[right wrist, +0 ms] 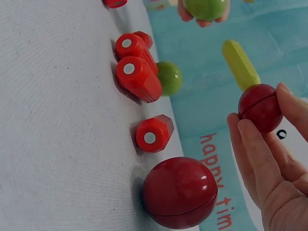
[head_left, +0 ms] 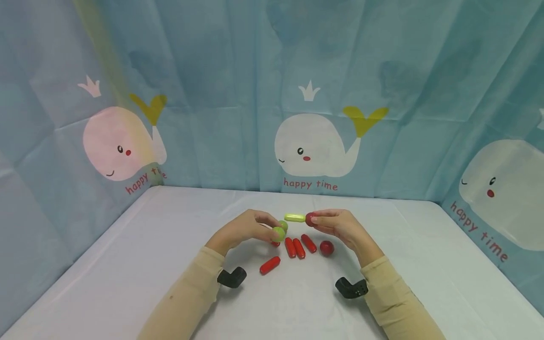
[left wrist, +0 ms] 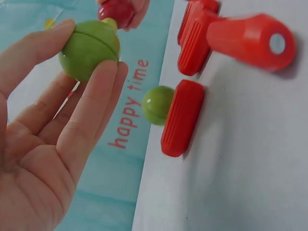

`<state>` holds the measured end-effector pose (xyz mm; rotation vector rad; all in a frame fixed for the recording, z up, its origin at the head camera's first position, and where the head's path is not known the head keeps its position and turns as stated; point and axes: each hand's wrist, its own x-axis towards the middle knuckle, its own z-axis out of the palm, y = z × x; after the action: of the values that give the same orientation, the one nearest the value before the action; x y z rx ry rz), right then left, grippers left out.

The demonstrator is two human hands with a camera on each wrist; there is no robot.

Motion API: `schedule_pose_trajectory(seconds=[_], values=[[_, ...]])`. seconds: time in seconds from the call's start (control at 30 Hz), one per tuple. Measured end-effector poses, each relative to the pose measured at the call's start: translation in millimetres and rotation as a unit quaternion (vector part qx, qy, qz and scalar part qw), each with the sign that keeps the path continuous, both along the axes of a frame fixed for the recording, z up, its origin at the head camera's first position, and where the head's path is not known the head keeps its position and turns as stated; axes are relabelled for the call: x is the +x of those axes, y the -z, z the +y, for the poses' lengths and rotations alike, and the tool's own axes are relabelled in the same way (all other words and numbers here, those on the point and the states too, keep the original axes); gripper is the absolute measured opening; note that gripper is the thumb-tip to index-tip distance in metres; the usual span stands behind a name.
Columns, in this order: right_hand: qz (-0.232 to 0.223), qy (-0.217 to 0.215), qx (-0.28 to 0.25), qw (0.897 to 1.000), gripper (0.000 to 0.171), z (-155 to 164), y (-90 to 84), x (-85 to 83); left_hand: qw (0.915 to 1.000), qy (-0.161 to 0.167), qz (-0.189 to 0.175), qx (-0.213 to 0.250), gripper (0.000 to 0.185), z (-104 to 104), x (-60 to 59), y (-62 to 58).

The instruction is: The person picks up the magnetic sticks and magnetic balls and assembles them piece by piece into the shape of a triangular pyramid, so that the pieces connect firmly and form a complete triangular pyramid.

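Above the white table [head_left: 127, 264], the left hand [head_left: 242, 231] pinches a glossy green, plastic-looking ball [left wrist: 89, 53]; the right hand [head_left: 343, 227] pinches a glossy dark-red ball [right wrist: 261, 106], touching a ribbed yellow-green rod [right wrist: 240, 65]. Likely light, rigid, slippery: grip balls across the widest part

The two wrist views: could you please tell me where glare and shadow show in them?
Right wrist: a bright glint on the large red ball, with a soft shadow on the white table beside it; left wrist: a small glint on the lower green ball, faint shadow beside the nearby red rod.
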<state>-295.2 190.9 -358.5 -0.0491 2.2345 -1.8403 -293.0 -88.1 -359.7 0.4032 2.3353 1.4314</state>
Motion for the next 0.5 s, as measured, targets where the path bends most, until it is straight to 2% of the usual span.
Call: schedule_pose_trajectory(seconds=[0.17,0.5], values=[[-0.004,0.004,-0.003,1.0,0.045,-0.4,0.6,-0.1,0.999,-0.042,0.016,0.0,0.028,-3.9,-5.2,-0.7],[-0.002,-0.004,-0.003,1.0,0.043,-5.3,6.5,0.5,0.995,-0.093,0.036,0.007,0.032,-5.2,-7.7,-0.6]])
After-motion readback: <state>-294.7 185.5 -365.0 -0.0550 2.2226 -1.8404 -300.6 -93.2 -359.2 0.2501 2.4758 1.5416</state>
